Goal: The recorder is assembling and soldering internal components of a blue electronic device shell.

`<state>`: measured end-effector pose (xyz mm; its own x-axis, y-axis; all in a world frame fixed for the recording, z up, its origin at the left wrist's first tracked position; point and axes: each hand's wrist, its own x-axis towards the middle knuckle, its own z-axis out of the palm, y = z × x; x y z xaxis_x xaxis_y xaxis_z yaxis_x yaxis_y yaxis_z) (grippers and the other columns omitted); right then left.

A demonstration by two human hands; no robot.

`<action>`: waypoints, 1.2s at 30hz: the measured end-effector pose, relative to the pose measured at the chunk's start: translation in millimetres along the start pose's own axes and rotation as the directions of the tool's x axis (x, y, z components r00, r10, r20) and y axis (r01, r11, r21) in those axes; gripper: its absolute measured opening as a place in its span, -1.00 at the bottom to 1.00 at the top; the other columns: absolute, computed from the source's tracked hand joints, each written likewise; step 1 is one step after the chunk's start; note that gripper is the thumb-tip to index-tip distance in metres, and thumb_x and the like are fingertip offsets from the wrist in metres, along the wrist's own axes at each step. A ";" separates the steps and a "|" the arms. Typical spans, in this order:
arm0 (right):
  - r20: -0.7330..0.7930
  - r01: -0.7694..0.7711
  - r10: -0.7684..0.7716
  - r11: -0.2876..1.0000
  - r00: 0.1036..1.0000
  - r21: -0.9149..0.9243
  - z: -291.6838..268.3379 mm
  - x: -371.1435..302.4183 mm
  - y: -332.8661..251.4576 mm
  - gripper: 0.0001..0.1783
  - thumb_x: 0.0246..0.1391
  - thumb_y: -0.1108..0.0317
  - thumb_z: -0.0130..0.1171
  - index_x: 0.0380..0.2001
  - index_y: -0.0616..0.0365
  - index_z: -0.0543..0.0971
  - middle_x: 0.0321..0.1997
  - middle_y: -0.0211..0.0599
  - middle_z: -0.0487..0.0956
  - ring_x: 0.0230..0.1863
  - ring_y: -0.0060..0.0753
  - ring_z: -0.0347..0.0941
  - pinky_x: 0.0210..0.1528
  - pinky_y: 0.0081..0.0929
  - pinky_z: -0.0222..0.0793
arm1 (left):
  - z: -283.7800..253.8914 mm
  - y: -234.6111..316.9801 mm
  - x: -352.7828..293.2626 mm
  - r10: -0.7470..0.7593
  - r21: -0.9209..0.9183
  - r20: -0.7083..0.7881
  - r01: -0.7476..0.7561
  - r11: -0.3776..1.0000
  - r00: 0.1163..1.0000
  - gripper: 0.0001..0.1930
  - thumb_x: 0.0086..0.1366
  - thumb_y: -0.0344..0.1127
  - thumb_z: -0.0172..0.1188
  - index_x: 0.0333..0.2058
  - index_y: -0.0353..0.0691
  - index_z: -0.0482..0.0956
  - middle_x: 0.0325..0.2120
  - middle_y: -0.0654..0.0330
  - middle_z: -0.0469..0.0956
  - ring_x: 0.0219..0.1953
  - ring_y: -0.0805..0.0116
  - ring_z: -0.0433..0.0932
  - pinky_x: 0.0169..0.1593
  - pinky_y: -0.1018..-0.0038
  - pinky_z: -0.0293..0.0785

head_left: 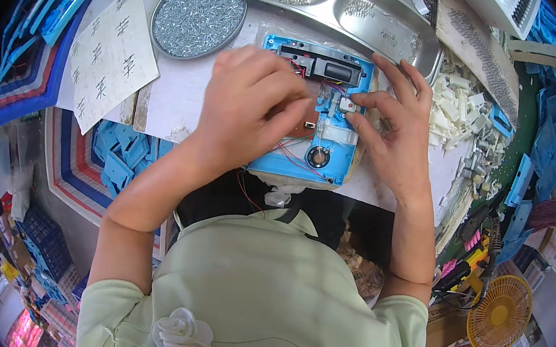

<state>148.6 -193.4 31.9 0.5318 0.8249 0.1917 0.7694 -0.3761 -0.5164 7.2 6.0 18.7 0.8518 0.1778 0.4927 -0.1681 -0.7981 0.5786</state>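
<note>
A light-blue plastic housing point(337, 170) lies open on the worktable, with a black battery compartment point(334, 71), a small round speaker point(318, 156), a brown circuit board point(300, 129) and thin coloured wires inside. My left hand point(251, 105) hovers over the housing's left part with its fingers curled closed. Whatever those fingers hold, if anything, is hidden behind them. At the housing's right side, the thumb and index finger of my right hand point(396, 125) pinch a small white block point(348, 105) with wires beside it. The other right fingers reach past the housing's upper right edge.
A round dish of small screws point(200, 17) stands back left, beside a paper sheet point(113, 59) with handwriting. Behind the housing is a compartmented metal tray point(384, 28) with small metal parts. White plastic pieces point(456, 111) are heaped right. A yellow fan point(499, 314) is lower right.
</note>
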 end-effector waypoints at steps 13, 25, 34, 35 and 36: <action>-0.211 0.212 -0.207 0.977 0.955 -0.001 12.0 20.7 -14.3 -0.71 -0.20 0.43 0.45 -0.31 -0.01 0.68 -0.22 -0.39 0.60 -0.11 -0.16 0.41 -0.03 -0.19 0.30 | -0.2 0.1 3.6 -0.034 0.058 -0.002 0.034 0.998 0.999 -0.80 0.01 -0.40 0.42 -0.37 -0.12 0.59 -0.40 0.27 0.53 -0.28 0.23 0.51 -0.08 0.30 0.27; -0.360 0.237 -0.193 0.968 0.913 0.082 30.6 4.8 -17.6 -0.76 -0.23 0.39 0.53 -0.47 0.05 0.63 -0.47 -0.42 0.58 -0.35 -0.30 0.42 -0.22 -0.34 0.19 | 14.7 -3.8 10.8 0.104 0.131 0.021 -0.106 0.986 0.994 -0.80 0.03 -0.34 0.42 -0.31 -0.06 0.66 -0.40 0.34 0.52 -0.28 0.32 0.49 -0.04 0.28 0.21; -0.303 0.261 -0.222 0.961 0.927 0.094 27.2 7.0 -9.1 -0.75 -0.26 0.40 0.54 -0.46 0.04 0.65 -0.46 -0.42 0.58 -0.33 -0.26 0.42 -0.19 -0.30 0.25 | 6.6 -16.2 4.7 0.160 0.151 0.035 -0.164 0.975 0.986 -0.80 0.01 -0.34 0.43 -0.34 -0.03 0.67 -0.40 0.36 0.52 -0.28 0.35 0.49 -0.01 0.27 0.18; -0.295 0.245 -0.212 0.966 0.932 0.079 25.0 6.6 -8.6 -0.74 -0.26 0.40 0.53 -0.44 0.04 0.65 -0.46 -0.42 0.58 -0.32 -0.25 0.42 -0.19 -0.29 0.26 | 5.0 -16.7 4.3 0.162 0.156 0.038 -0.166 0.974 0.986 -0.80 0.01 -0.34 0.44 -0.34 -0.03 0.67 -0.40 0.37 0.53 -0.28 0.35 0.49 -0.01 0.28 0.19; -0.287 0.231 -0.204 0.971 0.936 0.062 22.9 6.9 -8.3 -0.73 -0.27 0.41 0.53 -0.42 0.04 0.65 -0.45 -0.42 0.58 -0.31 -0.24 0.42 -0.18 -0.28 0.26 | 3.5 -17.3 4.1 0.166 0.161 0.038 -0.170 0.972 0.985 -0.80 0.00 -0.34 0.44 -0.34 -0.03 0.67 -0.40 0.37 0.53 -0.28 0.35 0.50 -0.02 0.29 0.19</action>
<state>137.8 -174.9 18.4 0.4423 0.7273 0.5248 0.8479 -0.1483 -0.5090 15.4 18.5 8.4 0.8305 0.0212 0.5567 -0.2279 -0.8988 0.3744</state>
